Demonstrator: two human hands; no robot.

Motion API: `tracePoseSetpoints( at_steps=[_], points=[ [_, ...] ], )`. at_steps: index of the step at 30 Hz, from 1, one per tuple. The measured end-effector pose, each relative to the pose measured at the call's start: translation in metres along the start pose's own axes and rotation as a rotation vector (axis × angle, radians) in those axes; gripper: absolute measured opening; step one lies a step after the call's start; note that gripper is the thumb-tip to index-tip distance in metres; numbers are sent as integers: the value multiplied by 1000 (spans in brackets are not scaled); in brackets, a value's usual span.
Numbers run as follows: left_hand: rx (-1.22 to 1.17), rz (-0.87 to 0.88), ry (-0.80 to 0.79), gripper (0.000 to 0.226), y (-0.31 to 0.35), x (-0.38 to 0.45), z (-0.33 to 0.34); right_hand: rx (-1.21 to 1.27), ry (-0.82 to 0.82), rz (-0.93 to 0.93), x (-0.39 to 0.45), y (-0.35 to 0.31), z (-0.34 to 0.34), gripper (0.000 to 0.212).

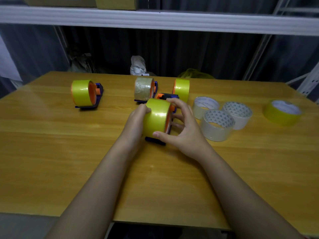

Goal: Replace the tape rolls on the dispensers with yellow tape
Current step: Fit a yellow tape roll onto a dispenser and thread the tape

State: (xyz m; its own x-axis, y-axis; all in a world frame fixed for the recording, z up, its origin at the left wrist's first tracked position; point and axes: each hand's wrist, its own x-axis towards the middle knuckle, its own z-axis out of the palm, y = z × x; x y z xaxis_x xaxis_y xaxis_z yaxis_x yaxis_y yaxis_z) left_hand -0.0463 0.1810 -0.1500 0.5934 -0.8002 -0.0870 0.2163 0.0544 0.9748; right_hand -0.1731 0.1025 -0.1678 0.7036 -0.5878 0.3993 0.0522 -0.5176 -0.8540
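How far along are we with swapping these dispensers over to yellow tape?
Done: the far-left dispenser and the back-right dispenser carry yellow rolls. In hand: left hand and right hand grip a third yellow-loaded dispenser. Left: the brownish-roll dispenser; a spare yellow roll lies on the table's right side.

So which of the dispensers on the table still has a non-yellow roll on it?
The middle one at the back, the dispenser with the brownish clear roll. The far-left dispenser and the dispenser in the hands carry yellow tape.
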Motion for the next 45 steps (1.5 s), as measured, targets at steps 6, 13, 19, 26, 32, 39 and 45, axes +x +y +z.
tracePoseSetpoints(
  at_steps=[6, 13, 19, 26, 32, 39, 45],
  points=[
    [-25, -1, -9, 51, 0, 0, -2, -94, -1, -37, 1, -2, 0, 83],
    [-18, 174, -123, 23, 6, -14, 3, 25, -19, -2, 1, -5, -1, 79],
    [-25, 270, -180, 37, -1, -10, 1, 148, -14, 50, 3, -3, -2, 80],
    [82, 380, -244, 42, -1, -12, 1, 253, 14, 95, 4, -8, -6, 75],
    [54, 334, -255, 44, -3, -11, -2, 241, 23, 83, 4, -8, -6, 76],
    [47, 302, -220, 38, 1, -10, 0, 81, 20, -11, 1, -4, -5, 79],
    [50, 243, -150, 36, 2, -9, 0, -72, 1, -97, 0, -4, -4, 93]
  ],
)
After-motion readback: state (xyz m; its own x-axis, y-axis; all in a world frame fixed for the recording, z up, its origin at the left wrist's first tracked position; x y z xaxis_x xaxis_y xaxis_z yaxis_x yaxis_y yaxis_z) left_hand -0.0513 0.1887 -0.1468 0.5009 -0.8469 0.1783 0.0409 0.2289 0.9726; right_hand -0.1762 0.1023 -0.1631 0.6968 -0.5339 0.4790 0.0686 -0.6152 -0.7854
